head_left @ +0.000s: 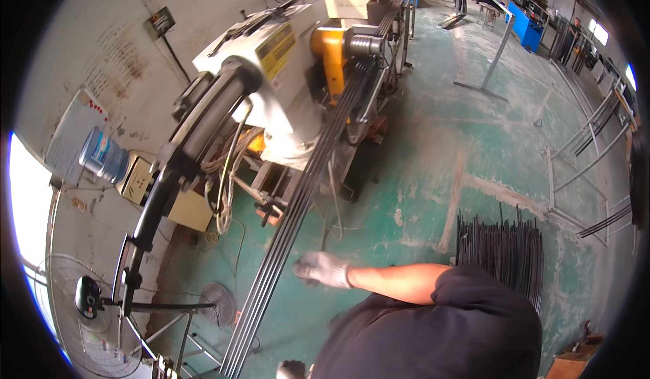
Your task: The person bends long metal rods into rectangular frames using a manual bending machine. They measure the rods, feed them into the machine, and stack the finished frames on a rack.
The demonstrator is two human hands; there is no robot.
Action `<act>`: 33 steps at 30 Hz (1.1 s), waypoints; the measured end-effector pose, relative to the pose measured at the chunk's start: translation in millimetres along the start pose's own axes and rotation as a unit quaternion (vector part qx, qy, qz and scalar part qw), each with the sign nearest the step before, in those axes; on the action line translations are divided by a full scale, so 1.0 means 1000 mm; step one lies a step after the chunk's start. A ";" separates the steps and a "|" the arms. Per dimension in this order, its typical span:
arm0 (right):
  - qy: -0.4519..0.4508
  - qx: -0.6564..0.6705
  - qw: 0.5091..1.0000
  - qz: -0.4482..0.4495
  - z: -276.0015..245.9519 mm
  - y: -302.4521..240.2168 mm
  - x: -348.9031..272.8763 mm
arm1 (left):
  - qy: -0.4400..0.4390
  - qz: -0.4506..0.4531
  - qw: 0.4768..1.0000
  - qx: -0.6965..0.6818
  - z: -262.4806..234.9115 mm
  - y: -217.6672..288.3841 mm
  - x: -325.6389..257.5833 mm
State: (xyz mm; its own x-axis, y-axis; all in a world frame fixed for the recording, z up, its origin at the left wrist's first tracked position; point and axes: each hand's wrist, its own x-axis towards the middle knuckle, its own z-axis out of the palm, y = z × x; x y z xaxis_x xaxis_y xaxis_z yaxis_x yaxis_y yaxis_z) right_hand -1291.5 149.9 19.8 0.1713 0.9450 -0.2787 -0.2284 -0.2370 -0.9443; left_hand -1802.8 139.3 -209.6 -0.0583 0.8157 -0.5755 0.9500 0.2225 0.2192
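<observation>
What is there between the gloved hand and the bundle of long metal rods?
Nothing: in the head view the gloved hand reaches the right edge of the long metal rods, and no object lies between them. Whether the fingers grip a rod cannot be told.

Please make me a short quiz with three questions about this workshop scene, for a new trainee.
1. True or false: the right hand wears a light work glove.
2. The long dark rods run up into: A) the white and yellow machine; B) a blue water bottle; C) a standing fan.
3. Fill in the colour: the pile of short dark rods lies on the ____ floor.

Key: 1 true; 2 A; 3 green.
</observation>
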 end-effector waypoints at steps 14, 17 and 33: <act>0.393 -0.236 0.883 -0.097 -0.404 -0.063 -0.062 | -0.180 0.459 0.861 -0.130 0.042 0.667 -0.140; 0.443 -0.204 0.868 -0.100 -0.472 -0.080 -0.057 | -0.143 0.613 0.773 -0.084 0.038 0.796 -0.170; 0.476 -0.073 0.875 -0.037 -0.812 -0.121 -0.024 | 0.315 0.681 0.656 -0.078 0.066 1.390 -0.152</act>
State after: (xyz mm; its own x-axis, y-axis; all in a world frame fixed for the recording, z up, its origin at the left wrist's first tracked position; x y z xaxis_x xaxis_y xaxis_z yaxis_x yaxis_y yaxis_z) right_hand -489.6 -27.5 -2.0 0.9179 0.3584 -0.1701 -0.0705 -0.2744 -0.9590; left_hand -453.0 289.5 131.0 0.6506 0.3617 0.6677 0.2117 -0.9308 0.2979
